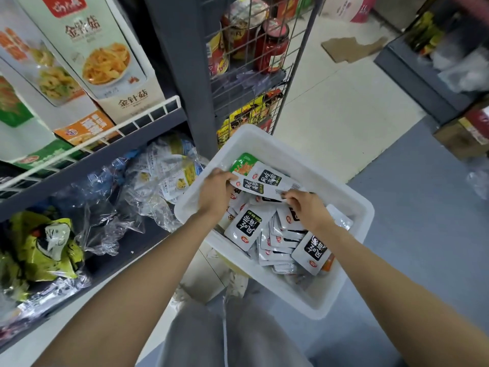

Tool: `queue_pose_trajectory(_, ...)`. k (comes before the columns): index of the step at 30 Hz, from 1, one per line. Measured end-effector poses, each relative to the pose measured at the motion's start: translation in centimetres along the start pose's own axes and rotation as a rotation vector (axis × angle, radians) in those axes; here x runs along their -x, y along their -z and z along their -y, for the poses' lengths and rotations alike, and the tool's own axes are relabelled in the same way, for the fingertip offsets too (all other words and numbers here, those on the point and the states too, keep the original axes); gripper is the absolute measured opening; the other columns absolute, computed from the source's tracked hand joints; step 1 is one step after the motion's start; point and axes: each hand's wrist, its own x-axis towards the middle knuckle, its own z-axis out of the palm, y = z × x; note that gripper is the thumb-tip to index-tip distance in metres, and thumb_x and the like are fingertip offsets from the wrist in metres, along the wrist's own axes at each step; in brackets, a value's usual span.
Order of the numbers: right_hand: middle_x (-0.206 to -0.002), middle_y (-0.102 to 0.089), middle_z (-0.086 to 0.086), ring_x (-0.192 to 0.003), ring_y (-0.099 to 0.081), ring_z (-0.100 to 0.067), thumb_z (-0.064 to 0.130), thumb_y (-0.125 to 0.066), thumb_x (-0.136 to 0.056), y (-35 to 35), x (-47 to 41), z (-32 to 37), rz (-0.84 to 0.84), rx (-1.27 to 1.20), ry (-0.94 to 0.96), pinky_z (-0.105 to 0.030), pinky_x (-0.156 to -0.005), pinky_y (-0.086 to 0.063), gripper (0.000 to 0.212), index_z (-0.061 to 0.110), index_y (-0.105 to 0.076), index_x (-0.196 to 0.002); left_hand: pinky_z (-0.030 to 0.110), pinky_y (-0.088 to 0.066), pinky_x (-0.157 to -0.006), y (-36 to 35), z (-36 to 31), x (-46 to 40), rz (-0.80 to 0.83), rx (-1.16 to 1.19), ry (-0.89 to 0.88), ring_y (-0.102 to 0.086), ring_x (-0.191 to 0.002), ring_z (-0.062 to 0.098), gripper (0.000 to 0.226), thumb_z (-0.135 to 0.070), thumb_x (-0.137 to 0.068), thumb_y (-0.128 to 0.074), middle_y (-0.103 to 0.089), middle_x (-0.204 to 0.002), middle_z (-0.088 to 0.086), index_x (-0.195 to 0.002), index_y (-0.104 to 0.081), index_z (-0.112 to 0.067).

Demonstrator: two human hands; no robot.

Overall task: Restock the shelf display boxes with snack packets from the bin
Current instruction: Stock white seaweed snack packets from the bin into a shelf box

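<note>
Both hands work over the white bin (pixel 341 295), which sits at about 4 o'clock from the frame's centre, tilted, with grey-trousered legs (pixel 201 337) below it. The left hand (pixel 215 193) pinches the near end of a small stack of white packets (pixel 264 185) with black-and-green labels, thumb on top and fingers curled beneath. The right hand (pixel 304 207) grasps the other end of the same stack, its fingertips curled down over the edge. The stack is held just above the loose packets (pixel 277 245) that fill the bin, many lying face up at odd angles. A green packet (pixel 242 161) lies at the bin's 11 o'clock corner, partly under the held stack.

At 9 o'clock a dark shelf (pixel 111 152) carries crumpled clear bags (pixel 105 205) and yellow-green bags (pixel 42 247). Above it, behind a white wire rail (pixel 148 117), stand display boxes (pixel 105 56) printed with food pictures. At 12 o'clock a wire rack (pixel 251 62) holds red jars (pixel 274 43). A flattened cardboard piece (pixel 349 49) lies on the floor at 1 o'clock.
</note>
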Motion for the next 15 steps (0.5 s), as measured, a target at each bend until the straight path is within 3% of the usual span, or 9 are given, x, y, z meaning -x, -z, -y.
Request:
queue_pose_trajectory(3,-0.123,-0.060,-0.010,-0.078,-0.062,-0.022,0.008,-0.048,-0.095,0.4,-0.2,0.6,-0.004,-0.062,-0.027,-0.018,-0.063,-0.043,0.039,0.014,-0.046,-0.133,0.013,-0.034,-0.084,1.7,-0.2,1.5,-0.077,0.048,-0.123,-0.052,-0.102,0.011,0.010,-0.009,-0.088,-0.062,-0.053,-0.122,0.005,-0.095,-0.069,-0.006)
queue_pose_trajectory(5,-0.135,-0.051,-0.011,-0.094,-0.062,-0.026,0.012,-0.052,-0.094,0.6,-0.7,1.7,0.031,-0.033,-0.069,-0.024,-0.071,-0.044,0.063,0.018,-0.019,-0.148,0.021,-0.040,-0.075,3.2,0.2,2.4,-0.056,0.045,-0.160,-0.059,-0.089,0.018,0.012,-0.015,-0.091,-0.058,-0.064,-0.107,0.010,-0.092,-0.064,-0.004)
queue_pose_trajectory(6,-0.133,-0.051,-0.012,-0.090,-0.062,-0.026,0.014,-0.053,-0.093,0.6,-1.0,2.2,0.060,-0.007,-0.112,-0.027,-0.069,-0.046,0.072,0.018,-0.009,-0.150,0.028,-0.042,-0.068,3.9,0.5,2.7,-0.045,0.047,-0.147,-0.060,-0.078,0.023,0.011,-0.015,-0.093,-0.056,-0.067,-0.094,0.012,-0.091,-0.060,-0.005)
queue_pose_trajectory(7,-0.123,-0.054,-0.012,-0.081,-0.060,-0.024,0.014,-0.054,-0.092,0.3,-1.2,2.5,0.081,0.015,-0.144,-0.027,-0.065,-0.047,0.072,0.017,-0.009,-0.149,0.032,-0.045,-0.064,4.7,0.7,2.9,-0.052,0.042,-0.132,-0.059,-0.070,0.025,0.009,-0.014,-0.093,-0.055,-0.068,-0.084,0.013,-0.090,-0.058,-0.007)
queue_pose_trajectory(8,-0.110,-0.057,-0.008,-0.075,-0.058,-0.021,0.013,-0.053,-0.092,0.0,-1.4,2.9,0.081,0.039,-0.149,-0.029,-0.062,-0.049,0.061,0.015,-0.022,-0.145,0.033,-0.045,-0.062,5.4,1.1,3.0,-0.080,0.035,-0.120,-0.058,-0.067,0.025,0.008,-0.014,-0.094,-0.054,-0.067,-0.080,0.011,-0.090,-0.056,-0.008)
queue_pose_trajectory(10,-0.098,-0.062,-0.006,-0.074,-0.059,-0.019,0.014,-0.048,-0.094,-0.4,-1.6,3.3,0.047,0.150,-0.137,-0.031,-0.066,-0.055,0.020,0.012,-0.052,-0.113,0.029,-0.042,-0.059,6.7,1.5,3.3,-0.137,0.016,-0.103,-0.056,-0.066,0.022,0.007,-0.013,-0.094,-0.053,-0.066,-0.080,0.006,-0.093,-0.058,-0.008)
queue_pose_trajectory(11,-0.093,-0.063,-0.006,-0.075,-0.060,-0.019,0.015,-0.044,-0.095,-0.3,-1.5,3.6,0.035,0.241,-0.117,-0.032,-0.068,-0.056,0.014,0.011,-0.056,-0.102,0.028,-0.041,-0.059,7.3,1.6,3.5,-0.159,0.017,-0.095,-0.056,-0.068,0.021,0.008,-0.012,-0.094,-0.053,-0.066,-0.082,0.005,-0.096,-0.060,-0.008)
queue_pose_trajectory(15,-0.096,-0.064,-0.008,-0.086,-0.062,-0.023,0.013,-0.042,-0.097,0.4,-1.0,4.8,0.090,0.528,0.021,-0.033,-0.075,-0.053,0.017,0.010,-0.056,-0.105,0.023,-0.039,-0.064,9.4,1.8,4.5,-0.233,0.032,-0.078,-0.055,-0.074,0.016,0.018,-0.010,-0.095,-0.051,-0.068,-0.092,0.008,-0.108,-0.062,-0.008)
